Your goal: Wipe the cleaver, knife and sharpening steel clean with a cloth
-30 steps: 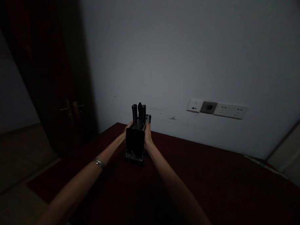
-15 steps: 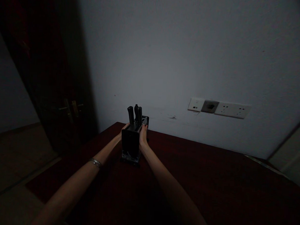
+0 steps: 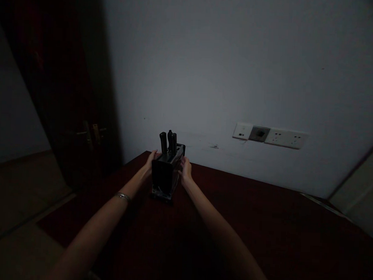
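Observation:
A black knife block (image 3: 162, 178) stands upright on a dark red table (image 3: 233, 215), with several black-handled knives (image 3: 163, 143) rising from its top. To its left is my left hand (image 3: 150, 158), fingers stretched out along the block's side and partly hidden behind it. My right hand (image 3: 186, 169) is at the block's right side, a little apart from it at the palm, with the fingers loose and extended. Whether the fingertips still touch the block is hard to make out in the dim light.
Behind the table rises a pale wall with a row of sockets (image 3: 270, 135). At the left is a dark door with a metal handle (image 3: 91, 133). A thin pale strip (image 3: 325, 206) lies along the table's far right edge.
Both my hands have loosened from the knife block's sides and spread outward, the right one more clearly. The block has stayed in place on the table.

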A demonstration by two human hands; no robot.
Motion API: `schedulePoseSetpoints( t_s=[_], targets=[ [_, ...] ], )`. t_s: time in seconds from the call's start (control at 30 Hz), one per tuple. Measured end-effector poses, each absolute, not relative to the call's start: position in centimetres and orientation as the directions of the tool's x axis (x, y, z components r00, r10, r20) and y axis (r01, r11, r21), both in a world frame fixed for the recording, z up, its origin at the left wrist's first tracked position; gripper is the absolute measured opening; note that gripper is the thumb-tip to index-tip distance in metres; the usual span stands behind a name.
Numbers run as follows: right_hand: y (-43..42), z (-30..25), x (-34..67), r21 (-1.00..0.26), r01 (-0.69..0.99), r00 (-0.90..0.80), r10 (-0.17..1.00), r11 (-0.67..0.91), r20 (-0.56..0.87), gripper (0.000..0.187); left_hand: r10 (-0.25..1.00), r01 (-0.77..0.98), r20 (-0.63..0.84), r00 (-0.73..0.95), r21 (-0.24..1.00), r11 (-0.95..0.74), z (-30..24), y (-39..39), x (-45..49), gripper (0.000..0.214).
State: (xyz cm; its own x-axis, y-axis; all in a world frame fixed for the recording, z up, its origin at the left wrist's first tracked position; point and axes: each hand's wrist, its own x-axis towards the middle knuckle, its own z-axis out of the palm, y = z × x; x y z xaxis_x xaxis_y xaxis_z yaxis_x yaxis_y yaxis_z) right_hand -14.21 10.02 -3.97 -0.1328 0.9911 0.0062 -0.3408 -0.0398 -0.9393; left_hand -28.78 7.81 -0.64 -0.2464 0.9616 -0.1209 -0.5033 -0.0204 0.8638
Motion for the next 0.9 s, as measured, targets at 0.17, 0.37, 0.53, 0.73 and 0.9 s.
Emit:
schedulePoseSetpoints(
  t_s=[0.17,0.37,0.53,0.73,0.9],
  targets=[
    [9.4,-3.4,-7.7,-0.965,-0.246,-0.138,0.989,-0.087,-0.054,0.038,0.782,-0.484,-0.093,-0.617,0.828,-0.283,3.1,6.5,-30.2,0.026],
    [7.3,-2.5,3.7,-0.991,-0.13,-0.143,0.99,-0.031,-0.013,0.031,0.231,-0.044,0.242,-0.942,0.595,-0.802,10.9,0.7,-29.2,0.015],
    [4.8,-3.6,16.6,-0.992,0.122,-0.045,0.999,0.035,0.029,0.026,-0.066,0.226,0.446,-0.892,0.315,-0.922,15.0,-4.0,-22.9,0.019],
    [-0.8,-7.6,32.5,-0.745,0.661,-0.007,0.994,0.085,0.108,0.041,-0.114,0.246,0.746,-0.656,0.069,-0.967,13.5,-4.4,-9.0,0.015],
    [-6.9,-11.5,41.5,-0.577,0.816,0.107,0.991,-0.043,0.077,0.044,0.166,0.171,0.95,0.263,0.124,-0.977,6.7,-5.9,3.9,0.018]
  ],
)
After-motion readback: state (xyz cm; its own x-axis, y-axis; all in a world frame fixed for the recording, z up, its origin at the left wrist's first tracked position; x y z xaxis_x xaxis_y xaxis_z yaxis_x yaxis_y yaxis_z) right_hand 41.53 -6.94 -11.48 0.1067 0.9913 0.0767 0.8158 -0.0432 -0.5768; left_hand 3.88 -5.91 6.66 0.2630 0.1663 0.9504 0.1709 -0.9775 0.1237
